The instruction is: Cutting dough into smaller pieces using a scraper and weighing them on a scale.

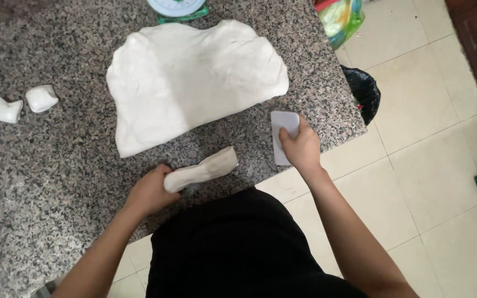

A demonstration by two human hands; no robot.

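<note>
A: Left hand (151, 193) has its grip closed round one end of a dough strip (202, 169); the rest of the strip sticks out to the right, resting on the surface (45, 182).

B: And the right hand (303, 149)?

A: Fingers wrapped on a white scraper (281, 132), pressed flat near the surface's edge, just right of the strip's free end.

B: So which step?

A: I'd judge portioning: a strip is off the big dough slab (194, 83), which lies just beyond both grips. Next move likely calls for bringing scraper to strip.

B: Farther out?

A: Small dough pieces (15, 107) well left of the left grip; a scale (178, 8) behind the slab.
</note>
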